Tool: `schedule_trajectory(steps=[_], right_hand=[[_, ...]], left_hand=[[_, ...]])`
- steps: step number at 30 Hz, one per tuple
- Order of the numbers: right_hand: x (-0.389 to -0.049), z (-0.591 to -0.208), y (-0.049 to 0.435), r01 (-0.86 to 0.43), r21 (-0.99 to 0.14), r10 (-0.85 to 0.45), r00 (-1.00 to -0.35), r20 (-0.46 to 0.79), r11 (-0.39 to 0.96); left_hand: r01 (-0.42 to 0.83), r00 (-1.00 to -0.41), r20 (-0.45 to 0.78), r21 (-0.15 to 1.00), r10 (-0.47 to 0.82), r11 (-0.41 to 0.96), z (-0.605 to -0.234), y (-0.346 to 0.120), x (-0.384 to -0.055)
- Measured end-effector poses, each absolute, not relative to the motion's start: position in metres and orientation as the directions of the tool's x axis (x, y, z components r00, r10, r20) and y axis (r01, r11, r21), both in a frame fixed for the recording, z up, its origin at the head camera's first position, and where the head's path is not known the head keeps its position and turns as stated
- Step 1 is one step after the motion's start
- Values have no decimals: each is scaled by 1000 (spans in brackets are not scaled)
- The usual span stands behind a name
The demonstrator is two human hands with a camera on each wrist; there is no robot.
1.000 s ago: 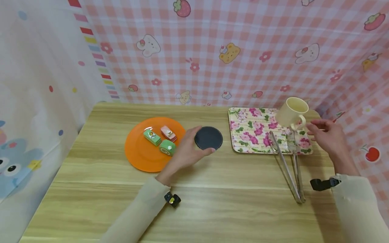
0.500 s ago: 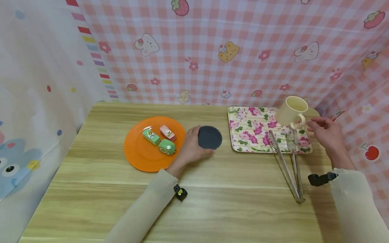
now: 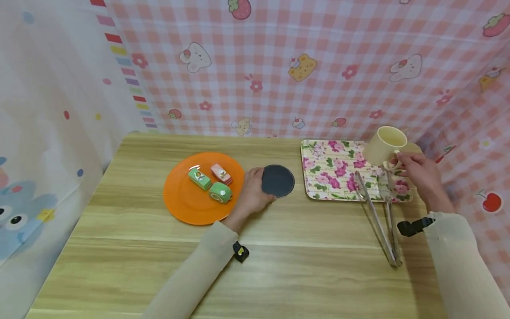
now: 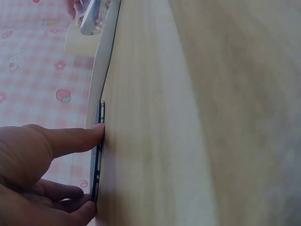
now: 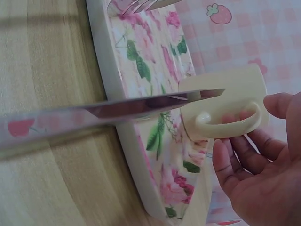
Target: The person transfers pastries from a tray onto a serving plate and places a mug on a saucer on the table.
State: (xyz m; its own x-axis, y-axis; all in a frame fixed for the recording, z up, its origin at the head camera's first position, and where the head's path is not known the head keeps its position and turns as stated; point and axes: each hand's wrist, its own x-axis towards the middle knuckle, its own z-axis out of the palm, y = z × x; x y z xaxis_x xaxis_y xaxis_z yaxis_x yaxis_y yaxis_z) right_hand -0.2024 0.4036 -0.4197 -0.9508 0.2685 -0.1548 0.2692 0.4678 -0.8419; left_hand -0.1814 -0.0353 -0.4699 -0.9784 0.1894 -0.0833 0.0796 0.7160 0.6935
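Observation:
My left hand (image 3: 252, 194) spans the edge of a flat black round coaster (image 3: 279, 180) lying on the table. In the left wrist view, the thumb and fingertips pinch opposite parts of the rim of the coaster (image 4: 98, 153). A cream mug (image 3: 384, 146) stands on a floral tray (image 3: 330, 168) at the right. My right hand (image 3: 423, 175) is at its handle. In the right wrist view, fingertips show through the handle loop of the mug (image 5: 225, 94), while the thumb lies beside the mug, apart from the handle.
Metal tongs (image 3: 378, 226) lean over the tray's front edge, close to my right hand. Left of the coaster is an orange plate (image 3: 179, 199) with a green block (image 3: 199, 178), a pink block (image 3: 221, 173) and a green roll (image 3: 220, 192). A checked curtain (image 3: 271, 53) hangs behind the table.
My right hand has moved left, bringing its fingers to the mug handle. My left hand has closed in around the coaster's edge. The mug and plate stay in place.

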Motion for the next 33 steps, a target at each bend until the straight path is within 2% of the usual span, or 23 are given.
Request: schedule_trajectory(steps=[13,21,28,33], right_hand=[[-205,-427,409,201,-888,172,-975,-140,414],[-209,-425,408,230,-901,133,-972,-194,368],[-210,-423,403,342,-897,171,-937,-304,280],[-210,-424,400,349,-885,194,-934,-301,308]], left_hand=[[60,-976,-104,714,191,698,-467,-37,-182],[65,-979,-87,725,186,685,-467,-38,-182],[70,-980,-80,725,184,686,-467,-37,-181],[67,-980,-82,724,183,686,-467,-38,-181]])
